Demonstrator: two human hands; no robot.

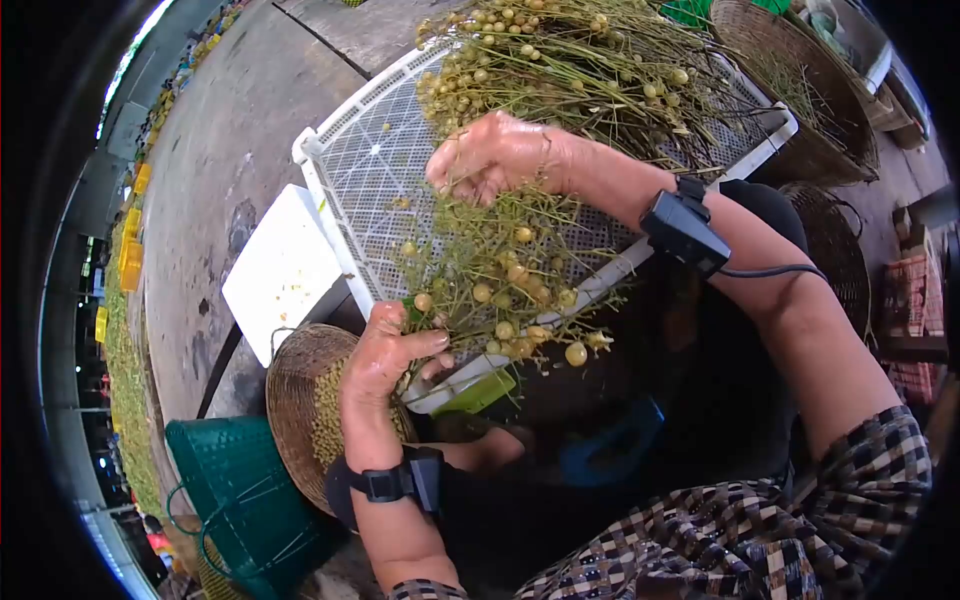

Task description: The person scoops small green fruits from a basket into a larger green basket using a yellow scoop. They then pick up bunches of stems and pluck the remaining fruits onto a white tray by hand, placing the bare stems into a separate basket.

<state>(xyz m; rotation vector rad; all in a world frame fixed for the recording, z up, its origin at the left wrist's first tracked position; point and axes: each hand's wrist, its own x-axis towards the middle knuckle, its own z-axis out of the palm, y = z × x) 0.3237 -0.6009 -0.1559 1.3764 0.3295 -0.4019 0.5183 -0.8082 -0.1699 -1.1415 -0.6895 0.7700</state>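
Note:
A leafy green bunch of stems with round yellowish fruits (520, 285) lies across the near edge of a white plastic mesh tray (365, 200). My left hand (385, 355) is closed on the bunch at its lower left, thumb across the stems. Above the bunch, my right hand (490, 160) bends down with its fingers curled in at the bunch's upper edge. What those fingers pinch, if anything, is hidden. A larger heap of fruiting stems (600, 80) covers the far part of the tray.
Left of the tray is a white box (285, 265). A woven basket (300, 390) holding small round fruits stands by my left forearm, next to a green plastic basket (235, 490). At the upper right is a large wicker basket (800, 100) with stems inside.

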